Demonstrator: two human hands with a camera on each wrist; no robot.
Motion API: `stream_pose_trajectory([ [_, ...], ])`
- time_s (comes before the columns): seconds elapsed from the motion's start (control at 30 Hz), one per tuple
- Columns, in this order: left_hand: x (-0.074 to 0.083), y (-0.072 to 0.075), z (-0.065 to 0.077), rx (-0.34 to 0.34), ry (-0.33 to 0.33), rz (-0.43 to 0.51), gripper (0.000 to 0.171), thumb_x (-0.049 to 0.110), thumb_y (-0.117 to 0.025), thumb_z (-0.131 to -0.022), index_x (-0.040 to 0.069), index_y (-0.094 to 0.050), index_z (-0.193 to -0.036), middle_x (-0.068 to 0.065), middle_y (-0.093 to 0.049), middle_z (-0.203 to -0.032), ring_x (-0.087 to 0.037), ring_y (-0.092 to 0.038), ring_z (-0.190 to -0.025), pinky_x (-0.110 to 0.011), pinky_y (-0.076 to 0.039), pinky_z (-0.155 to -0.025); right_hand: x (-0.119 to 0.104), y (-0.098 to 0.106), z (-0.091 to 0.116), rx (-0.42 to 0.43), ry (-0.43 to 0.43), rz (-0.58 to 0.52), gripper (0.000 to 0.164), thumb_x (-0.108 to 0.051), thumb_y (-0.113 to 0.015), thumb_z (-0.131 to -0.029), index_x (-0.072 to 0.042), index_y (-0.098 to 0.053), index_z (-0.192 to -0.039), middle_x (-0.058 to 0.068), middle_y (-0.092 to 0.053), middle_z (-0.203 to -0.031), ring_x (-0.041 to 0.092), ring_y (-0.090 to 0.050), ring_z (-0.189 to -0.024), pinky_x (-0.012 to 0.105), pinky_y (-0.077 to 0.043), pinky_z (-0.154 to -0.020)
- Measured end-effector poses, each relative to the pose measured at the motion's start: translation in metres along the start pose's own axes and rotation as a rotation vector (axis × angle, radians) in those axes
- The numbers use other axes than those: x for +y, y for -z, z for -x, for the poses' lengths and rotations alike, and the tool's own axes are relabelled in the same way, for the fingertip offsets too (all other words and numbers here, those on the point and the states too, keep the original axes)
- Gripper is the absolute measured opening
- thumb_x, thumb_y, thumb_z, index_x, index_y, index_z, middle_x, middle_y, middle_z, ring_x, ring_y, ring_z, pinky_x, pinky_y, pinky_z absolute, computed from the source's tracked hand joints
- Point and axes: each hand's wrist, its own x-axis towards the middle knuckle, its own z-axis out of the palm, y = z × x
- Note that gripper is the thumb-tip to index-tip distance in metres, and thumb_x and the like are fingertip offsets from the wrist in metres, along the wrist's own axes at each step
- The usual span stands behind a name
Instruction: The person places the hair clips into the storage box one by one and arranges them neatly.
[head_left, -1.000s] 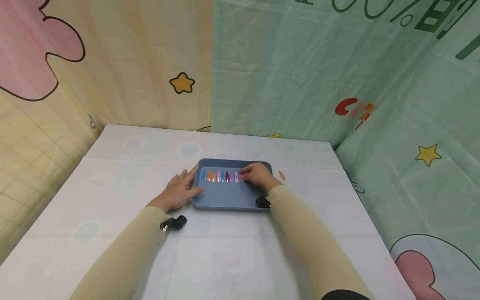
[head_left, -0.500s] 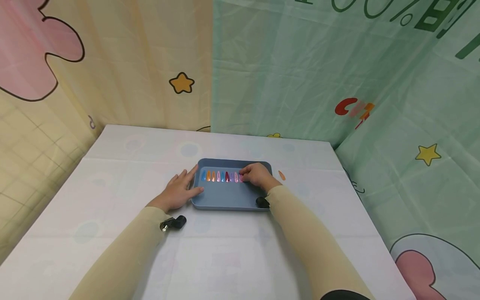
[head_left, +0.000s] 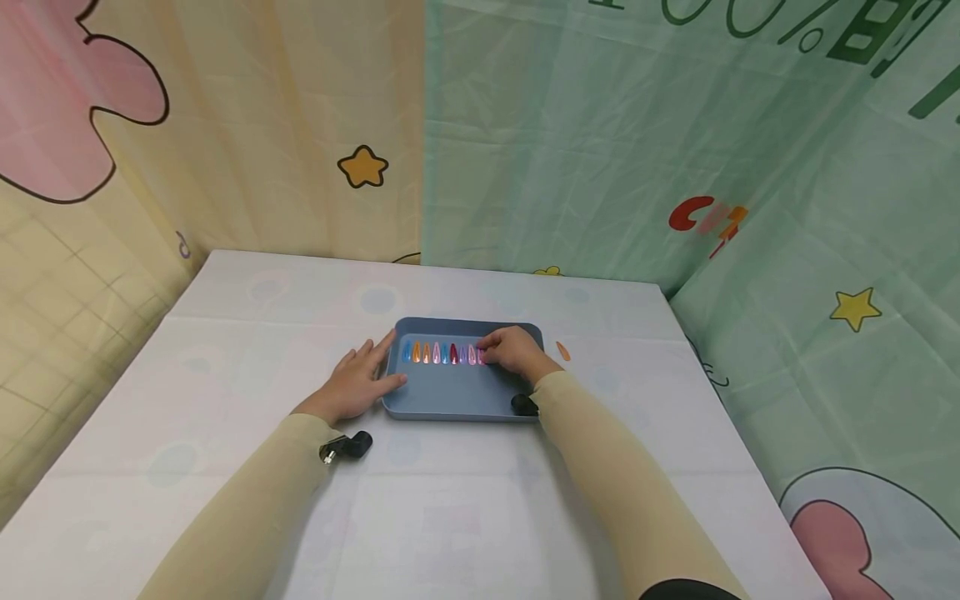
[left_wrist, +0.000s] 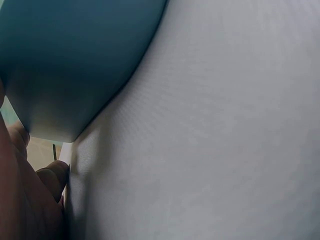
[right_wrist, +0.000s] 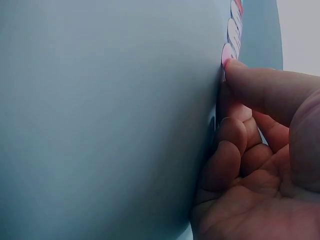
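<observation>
A blue-grey tray (head_left: 450,397) lies on the table, with a side-by-side row of colourful snap hair clips (head_left: 436,353) along its upper half. My right hand (head_left: 517,352) reaches over the tray's right side. Its thumb and fingertips pinch a pink hair clip (right_wrist: 226,51) at the right end of the row, and the fingers cover most of that clip. My left hand (head_left: 354,383) is spread at the tray's left edge, its thumb over the near left rim. In the left wrist view, fingers (left_wrist: 52,177) show beside the tray's outer wall (left_wrist: 75,60).
One orange hair clip (head_left: 563,351) lies on the white tablecloth (head_left: 435,517), just right of the tray. Printed curtains (head_left: 555,150) hang behind the table and along both sides.
My right fingers have edged slightly left with the pink hair clip, bringing it closer to its neighbour in the row. The left hand and the tray stay in place.
</observation>
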Motion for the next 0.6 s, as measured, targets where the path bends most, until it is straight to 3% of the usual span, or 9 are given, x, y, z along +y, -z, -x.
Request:
stream_pose_trajectory([
  [0.6, 0.0002, 0.0003, 0.0004, 0.000, 0.003, 0.004, 0.092, 0.059, -0.058, -0.103, 0.029, -0.005, -0.172, -0.021, -0.013, -0.176, -0.047, -0.003, -0.163, -0.066, 0.003, -0.131, -0.0004, 0.0017, 0.0023, -0.018, 0.004, 0.000, 0.029, -0.014, -0.073, -0.098, -0.014, -0.078, -0.127, 0.009, -0.073, -0.133, 0.022, -0.063, -0.107, 0.038, -0.056, -0.100],
])
